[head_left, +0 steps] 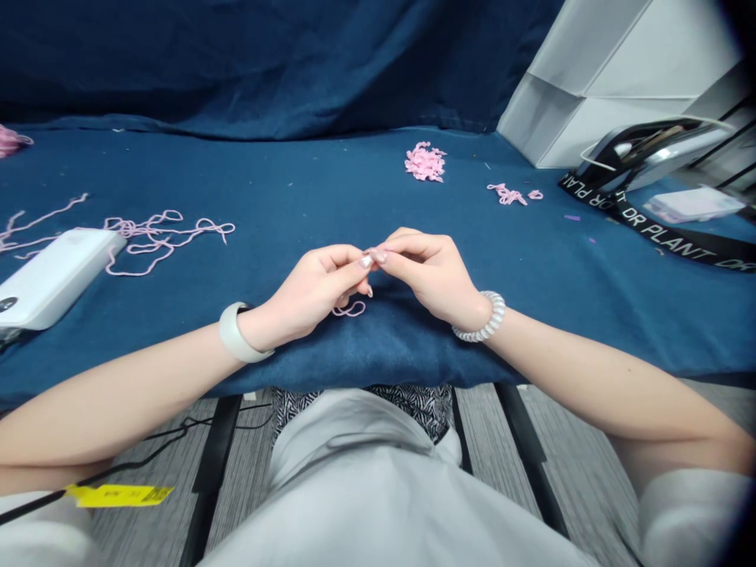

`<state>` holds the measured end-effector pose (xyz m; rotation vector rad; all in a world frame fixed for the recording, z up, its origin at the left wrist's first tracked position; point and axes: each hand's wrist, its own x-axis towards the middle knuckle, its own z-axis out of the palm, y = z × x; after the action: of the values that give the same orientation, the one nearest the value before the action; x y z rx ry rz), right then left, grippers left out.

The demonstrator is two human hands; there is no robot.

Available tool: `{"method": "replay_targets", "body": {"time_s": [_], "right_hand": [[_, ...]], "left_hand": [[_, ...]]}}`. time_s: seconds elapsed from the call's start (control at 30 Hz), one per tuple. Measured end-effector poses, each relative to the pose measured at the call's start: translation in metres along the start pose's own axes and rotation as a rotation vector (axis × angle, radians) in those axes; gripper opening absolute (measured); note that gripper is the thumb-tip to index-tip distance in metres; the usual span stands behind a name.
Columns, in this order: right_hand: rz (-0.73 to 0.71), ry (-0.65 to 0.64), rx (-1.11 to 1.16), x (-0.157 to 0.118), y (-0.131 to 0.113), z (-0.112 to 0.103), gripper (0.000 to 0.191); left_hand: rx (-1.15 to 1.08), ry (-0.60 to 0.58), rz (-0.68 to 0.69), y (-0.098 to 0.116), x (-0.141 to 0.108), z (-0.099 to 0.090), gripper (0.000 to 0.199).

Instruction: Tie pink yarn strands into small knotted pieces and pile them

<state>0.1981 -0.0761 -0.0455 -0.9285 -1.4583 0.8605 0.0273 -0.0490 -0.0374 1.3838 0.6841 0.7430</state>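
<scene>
My left hand (pixel 319 287) and my right hand (pixel 431 272) meet fingertip to fingertip above the blue cloth (pixel 295 205), near its front edge. Both are closed in a pinch, thumbs against index fingers. A short loop of pink yarn (pixel 350 309) hangs below the left fingers; its upper part is hidden behind them. The left hand is pinching this yarn. Whatever lies between the right fingertips is too small to make out. Farther back sits a pile of small pink yarn pieces (pixel 425 162), with a few more pink pieces (pixel 509 194) to its right.
On the left, loose pink yarn (pixel 159 236) lies tangled beside a white power bank (pixel 59 276). A pink bundle (pixel 10 142) is at the far left edge. On the right stand white boxes (pixel 591 87), a black lettered strap (pixel 661 232) and a pale flat case (pixel 694 203).
</scene>
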Motion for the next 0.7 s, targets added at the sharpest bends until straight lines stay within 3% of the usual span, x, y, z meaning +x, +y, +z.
{"method": "replay_targets", "body": {"time_s": [0.33, 0.57, 0.7], "right_hand": [[0.147, 0.000, 0.133, 0.0006, 0.0006, 0.0021, 0.016], [0.169, 0.004, 0.155, 0.0005, 0.0017, 0.0040, 0.019], [0.165, 0.070, 0.156, 0.0032, 0.0039, 0.0020, 0.022]], "left_hand": [[0.066, -0.016, -0.016, -0.0049, 0.0021, -0.0023, 0.027], [0.051, -0.047, -0.029, -0.0056, 0.0009, -0.0015, 0.027], [0.025, -0.050, -0.069, -0.0051, 0.0009, -0.0009, 0.021]]}}
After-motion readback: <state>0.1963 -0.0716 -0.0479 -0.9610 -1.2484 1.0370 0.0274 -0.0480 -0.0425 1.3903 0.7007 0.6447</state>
